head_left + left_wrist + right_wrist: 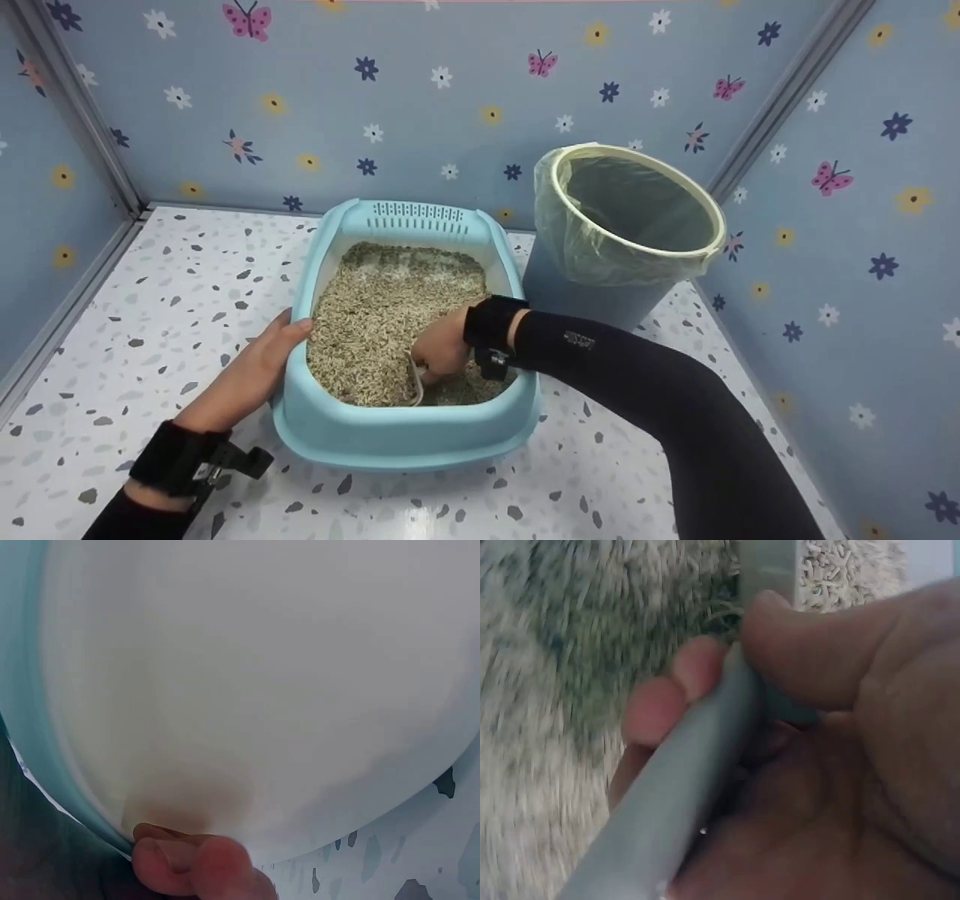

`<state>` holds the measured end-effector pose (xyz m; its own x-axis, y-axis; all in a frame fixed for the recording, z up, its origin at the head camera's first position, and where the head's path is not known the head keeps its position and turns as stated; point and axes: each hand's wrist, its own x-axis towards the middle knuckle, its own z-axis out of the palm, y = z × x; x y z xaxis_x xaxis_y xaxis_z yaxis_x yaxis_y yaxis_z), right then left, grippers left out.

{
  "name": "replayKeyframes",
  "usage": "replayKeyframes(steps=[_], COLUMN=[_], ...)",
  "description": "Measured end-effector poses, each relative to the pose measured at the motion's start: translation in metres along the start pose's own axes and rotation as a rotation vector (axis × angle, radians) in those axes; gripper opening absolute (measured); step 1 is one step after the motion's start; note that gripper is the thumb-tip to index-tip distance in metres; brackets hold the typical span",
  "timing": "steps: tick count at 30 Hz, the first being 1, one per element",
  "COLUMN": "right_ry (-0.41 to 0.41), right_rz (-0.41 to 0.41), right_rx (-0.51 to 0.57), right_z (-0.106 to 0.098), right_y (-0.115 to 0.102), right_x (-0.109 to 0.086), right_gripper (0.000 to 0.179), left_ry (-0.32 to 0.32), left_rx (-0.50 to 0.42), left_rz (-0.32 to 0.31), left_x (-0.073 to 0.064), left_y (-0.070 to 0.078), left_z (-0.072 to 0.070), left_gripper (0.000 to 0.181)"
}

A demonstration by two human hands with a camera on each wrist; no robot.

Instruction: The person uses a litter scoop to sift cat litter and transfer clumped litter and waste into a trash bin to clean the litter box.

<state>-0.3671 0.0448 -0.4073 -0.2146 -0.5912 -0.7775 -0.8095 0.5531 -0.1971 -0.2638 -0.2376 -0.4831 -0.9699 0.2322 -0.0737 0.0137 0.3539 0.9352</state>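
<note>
A light-blue litter box (405,439) with a white inner wall stands on the floor, filled with pale pellet litter (367,315). My left hand (259,367) grips its left rim, thumb over the top; in the left wrist view fingertips (221,866) show against the white wall. Inside the box's near right part, my right hand (442,345) holds a litter scoop (417,384) low over the litter. The right wrist view shows its pale grey handle (675,780) with fingers and thumb curled round it. Most of the scoop's head is hidden.
A bin (592,296) lined with a translucent bag (559,217) stands right of the box, close to the back wall (420,97). Patterned panels also enclose the left and right sides. The floor (187,315) is white with grey speckles.
</note>
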Motion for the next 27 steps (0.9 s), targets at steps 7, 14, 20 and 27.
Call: replayKeyframes(steps=[7,14,20,27], right_ry=[0.084,0.206,0.227,0.253], right_rz=[-0.063,-0.140,-0.112,-0.121], right_rx=[0.082,0.123,0.224,0.307], right_z=[0.004,0.007,0.010,0.008], right_y=[-0.002,-0.004,-0.002,0.001], right_x=[0.011,0.022,0.017,0.011], right_gripper=[0.028,0.017,0.017,0.016], left_ry=[0.008,-0.016,-0.018,-0.017], left_rx=[-0.014,-0.033,-0.033,-0.037], left_rz=[0.001,-0.019,-0.010,-0.008], left_x=[-0.002,-0.002,-0.002,-0.003], left_y=[0.003,0.002,0.001,0.001], left_z=[0.001,0.001,0.000,0.001], left_gripper=[0.084,0.089,0.087,0.089])
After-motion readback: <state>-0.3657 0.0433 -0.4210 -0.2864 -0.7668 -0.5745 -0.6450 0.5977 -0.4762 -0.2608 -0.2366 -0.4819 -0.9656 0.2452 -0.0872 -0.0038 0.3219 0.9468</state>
